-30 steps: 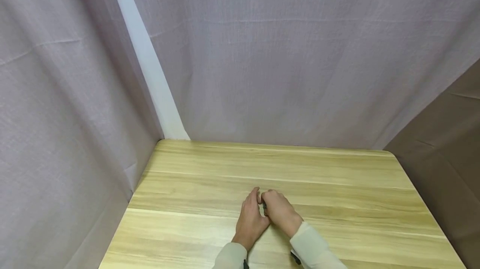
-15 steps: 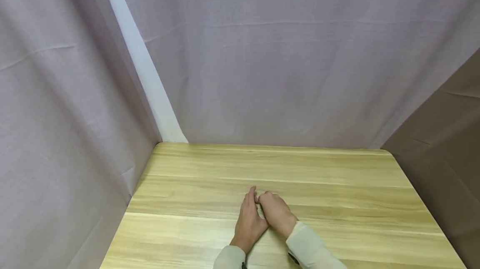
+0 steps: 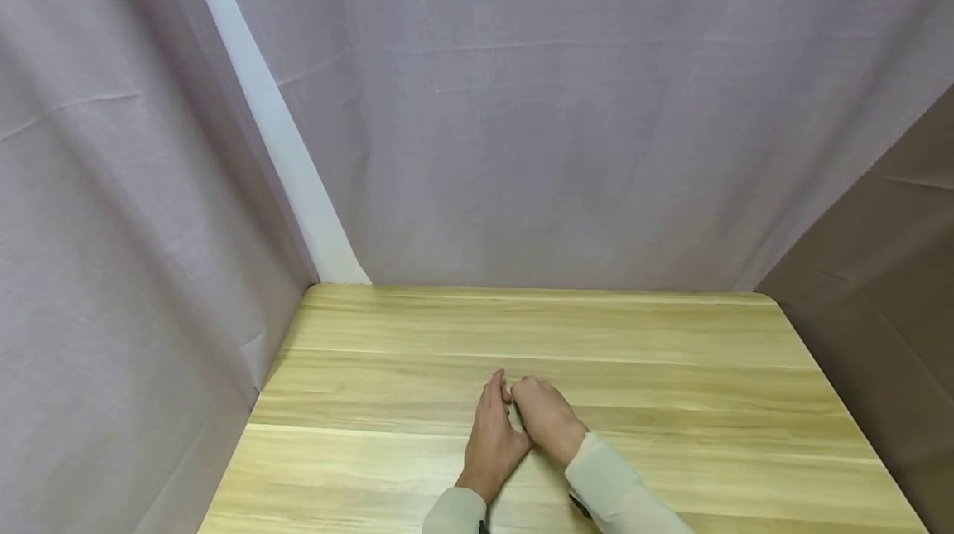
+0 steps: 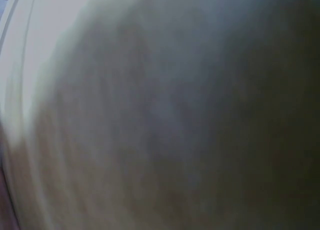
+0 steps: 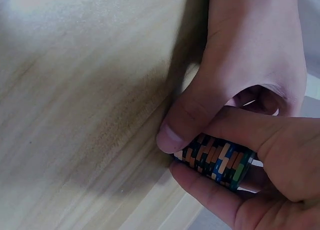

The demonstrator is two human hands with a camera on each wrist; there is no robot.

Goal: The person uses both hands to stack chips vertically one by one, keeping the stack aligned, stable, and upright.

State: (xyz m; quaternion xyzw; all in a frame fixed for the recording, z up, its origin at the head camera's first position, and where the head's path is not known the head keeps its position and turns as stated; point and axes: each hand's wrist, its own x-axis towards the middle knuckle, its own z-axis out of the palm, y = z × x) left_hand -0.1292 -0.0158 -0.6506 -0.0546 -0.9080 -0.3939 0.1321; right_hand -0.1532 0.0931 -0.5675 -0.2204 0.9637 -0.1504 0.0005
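Note:
In the right wrist view, a short stack of poker chips (image 5: 212,160) with blue, orange, cream and green edges lies on its side just above the table. My right hand (image 5: 285,160) pinches it between thumb and fingers. My left hand (image 5: 250,45) comes in from the top, its thumb against the near end of the stack. From the head view, my left hand (image 3: 492,443) has its fingers stretched forward beside my right hand (image 3: 547,418), which hides the chips. The left wrist view is a dark blur.
Both hands are over a light wood-grain table (image 3: 358,401). Grey curtains (image 3: 559,145) hang behind and at the left, with a pale strip (image 3: 283,145) between them. A brown cloth (image 3: 879,286) hangs at the right.
Both hands have shifted slightly left in the head view, along with a small camera movement. The dark chips visible between the hands a second ago are now hidden by my right hand.

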